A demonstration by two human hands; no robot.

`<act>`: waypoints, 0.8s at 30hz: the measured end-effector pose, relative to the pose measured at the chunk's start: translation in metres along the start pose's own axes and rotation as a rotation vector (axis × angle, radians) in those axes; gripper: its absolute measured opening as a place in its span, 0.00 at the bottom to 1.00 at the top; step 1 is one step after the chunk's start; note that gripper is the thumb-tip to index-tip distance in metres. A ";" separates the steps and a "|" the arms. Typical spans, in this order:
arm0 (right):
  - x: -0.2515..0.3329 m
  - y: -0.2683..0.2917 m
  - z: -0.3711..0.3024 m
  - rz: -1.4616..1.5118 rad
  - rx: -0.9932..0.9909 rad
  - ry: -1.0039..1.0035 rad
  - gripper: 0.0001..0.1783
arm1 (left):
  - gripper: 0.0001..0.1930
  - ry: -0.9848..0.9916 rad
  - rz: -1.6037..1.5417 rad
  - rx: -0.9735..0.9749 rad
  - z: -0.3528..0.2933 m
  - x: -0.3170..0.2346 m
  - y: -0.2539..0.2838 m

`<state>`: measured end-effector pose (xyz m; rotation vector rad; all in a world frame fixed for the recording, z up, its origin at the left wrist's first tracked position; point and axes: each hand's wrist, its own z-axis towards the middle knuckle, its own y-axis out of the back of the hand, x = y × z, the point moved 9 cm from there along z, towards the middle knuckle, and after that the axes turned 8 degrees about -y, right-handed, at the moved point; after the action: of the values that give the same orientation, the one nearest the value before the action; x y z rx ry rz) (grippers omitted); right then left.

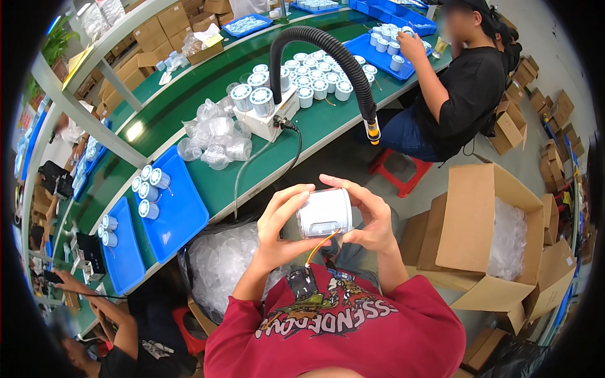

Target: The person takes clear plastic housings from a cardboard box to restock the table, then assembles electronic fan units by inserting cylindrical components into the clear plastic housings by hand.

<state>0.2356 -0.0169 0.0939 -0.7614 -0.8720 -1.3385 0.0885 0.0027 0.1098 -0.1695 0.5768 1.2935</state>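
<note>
A white canister (324, 211) is held at the centre of the frame.

At left, a blue tray (183, 220) carries other units (149, 191) on the green worktop (214, 189); clear cups (220, 135) are heaped left of upper centre. The left hand (277, 223) pinches the canister's left side, thumb below, fingers above; wires (320, 244) trail beneath; the right hand (376, 220) pinches its right side likewise. An open carton (472, 214) stands at right.
</note>
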 end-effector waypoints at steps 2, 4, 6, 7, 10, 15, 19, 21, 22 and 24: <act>-0.001 0.001 0.000 0.019 0.010 -0.018 0.43 | 0.43 -0.026 0.010 0.061 -0.001 -0.001 -0.004; -0.001 0.003 -0.001 0.078 -0.002 -0.010 0.42 | 0.42 -0.034 0.031 0.040 0.003 -0.006 -0.003; 0.001 0.010 -0.002 0.205 -0.056 -0.020 0.45 | 0.40 -0.038 0.053 -0.024 0.004 -0.007 0.003; 0.002 0.015 -0.003 0.271 -0.099 -0.039 0.48 | 0.40 -0.034 0.050 -0.067 0.002 -0.006 0.007; 0.005 0.026 -0.006 0.233 -0.109 0.005 0.42 | 0.40 -0.023 0.025 -0.059 0.003 -0.002 0.013; 0.024 0.045 -0.019 -0.192 -0.429 0.240 0.39 | 0.40 -0.033 0.017 -0.061 0.003 -0.003 0.015; -0.009 0.044 -0.027 0.648 -0.519 -0.068 0.33 | 0.42 -0.062 0.048 -0.027 0.002 -0.003 0.015; -0.021 0.012 -0.017 1.228 -0.149 -0.213 0.37 | 0.40 -0.004 0.020 -0.056 0.002 0.000 0.015; -0.018 0.003 -0.015 1.232 -0.069 -0.260 0.36 | 0.40 -0.005 0.019 -0.055 0.002 -0.001 0.014; -0.015 -0.005 -0.014 1.216 -0.060 -0.313 0.36 | 0.40 0.005 0.026 -0.033 0.002 0.000 0.011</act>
<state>0.2316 -0.0218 0.0739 -1.2741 -0.4223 -0.1626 0.0788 0.0064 0.1135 -0.1932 0.5641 1.3288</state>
